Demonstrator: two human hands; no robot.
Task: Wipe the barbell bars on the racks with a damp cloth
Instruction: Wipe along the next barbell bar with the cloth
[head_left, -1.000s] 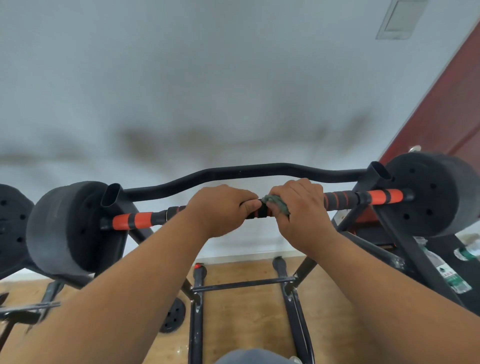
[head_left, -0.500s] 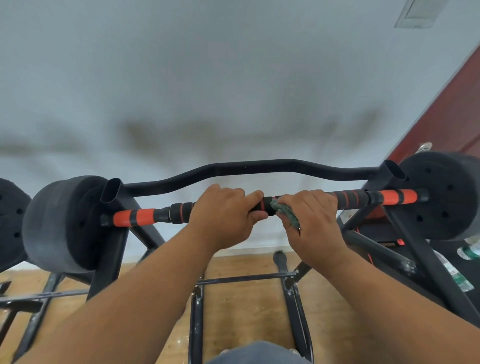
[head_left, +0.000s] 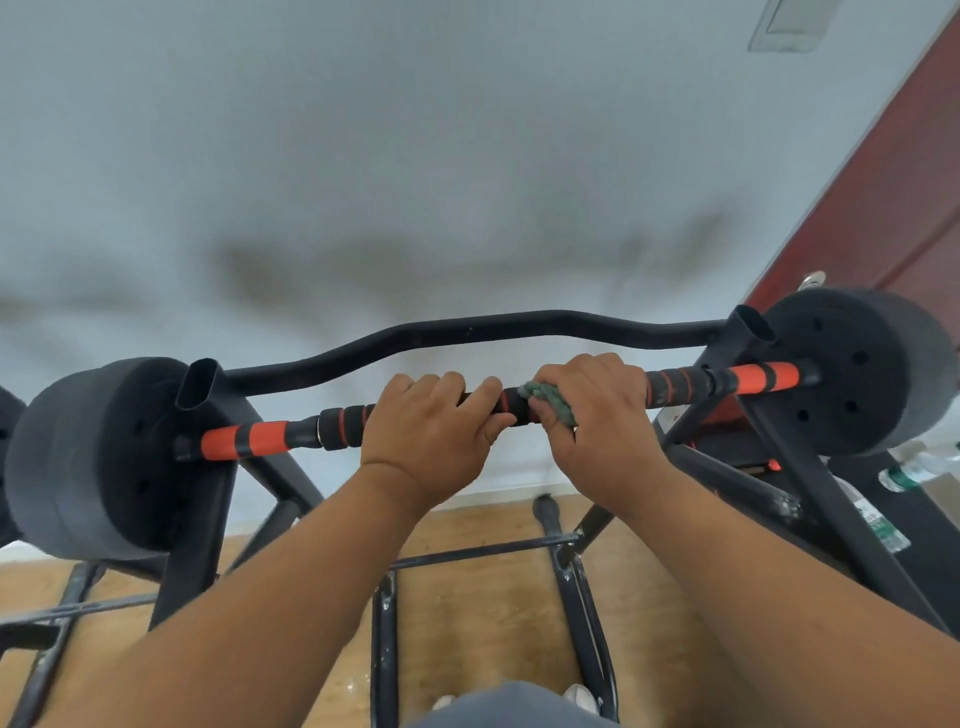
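A barbell bar (head_left: 270, 438) with black and orange grip bands lies across a black rack (head_left: 202, 525), with a dark round weight at each end. My left hand (head_left: 431, 431) grips the bar near its middle, fingers curled over the top. Just to its right, my right hand (head_left: 597, 421) grips the bar through a bunched green cloth (head_left: 545, 397), which shows between thumb and fingers. Most of the cloth is hidden under the hand.
The left weight (head_left: 98, 457) and the right weight (head_left: 857, 369) flank the rack posts. A curved black crossbar (head_left: 467, 332) runs behind the bar. Rack feet (head_left: 587, 603) rest on the wooden floor. Plastic bottles (head_left: 878, 525) lie at the right. A red-brown door (head_left: 893, 208) stands at the far right.
Both hands have stayed on the bar's middle, and the right hand with the cloth has shifted slightly right along it. The view has tilted a little.
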